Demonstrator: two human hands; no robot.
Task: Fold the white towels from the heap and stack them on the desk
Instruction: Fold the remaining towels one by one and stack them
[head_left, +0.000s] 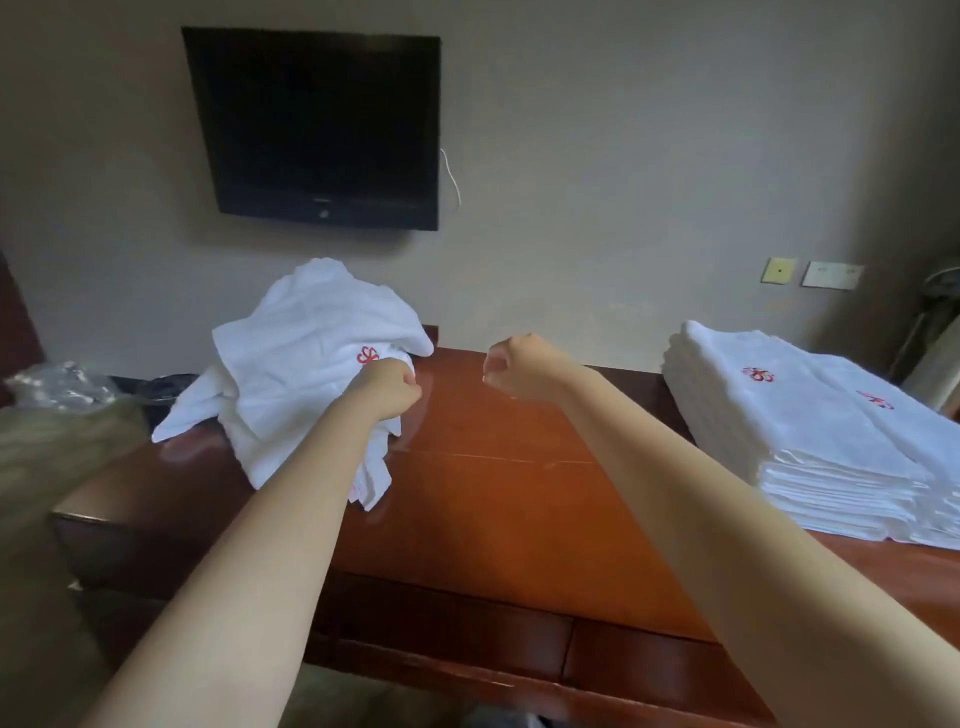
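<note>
Towel heap (291, 358), red logo (368, 355), left hand (388, 388) gripping it

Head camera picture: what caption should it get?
Left hand grips the towel heap; folded stack sits on the desk.

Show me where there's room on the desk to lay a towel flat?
The bare wood in the middle of the desk, between the heap on the left and the stack on the right, is free. Both ends are covered.

No legible text, red emblems (757, 373) on towels (800, 431) unreadable
</note>
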